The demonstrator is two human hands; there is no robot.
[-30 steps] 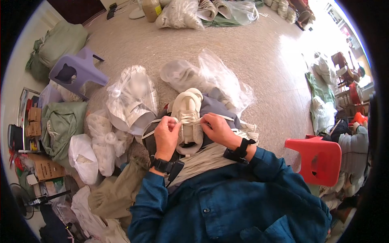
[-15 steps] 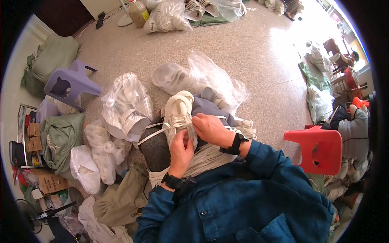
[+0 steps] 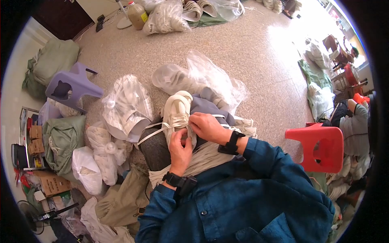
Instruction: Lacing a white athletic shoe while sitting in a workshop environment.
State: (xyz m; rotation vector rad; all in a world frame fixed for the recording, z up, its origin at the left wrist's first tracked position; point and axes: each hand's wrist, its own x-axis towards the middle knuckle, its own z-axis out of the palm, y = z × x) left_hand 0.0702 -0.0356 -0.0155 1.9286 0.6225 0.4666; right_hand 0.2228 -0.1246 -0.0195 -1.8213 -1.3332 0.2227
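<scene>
A cream sneaker (image 3: pixel 178 111) rests on my lap, toe pointing away from me. White shoelace (image 3: pixel 156 133) crosses its tongue, and one loose end hangs off to the left over my dark grey trouser leg. My left hand (image 3: pixel 181 152) is closed, thumb and fingers pinching the sneaker's edge near the upper eyelets. Just right of it, my right hand (image 3: pixel 208 127) is closed in a pinch at the eyelet row, on the shoelace as far as it shows; the fingertips partly hide it. Below the sneaker, a thick bundle of cream laces (image 3: pixel 214 156) lies across my lap.
Clear bags of shoes (image 3: pixel 127 107) stand left of my knees, and another plastic bag (image 3: pixel 214 77) lies ahead. A red stool (image 3: pixel 316 146) is at right, a purple stool (image 3: pixel 75 83) at left. Beyond the red stool, part of another person (image 3: pixel 354 125) shows.
Both hands stay at the sneaker's eyelets. My right hand has shifted slightly to the left, toward the laces. The view has tilted a little.
</scene>
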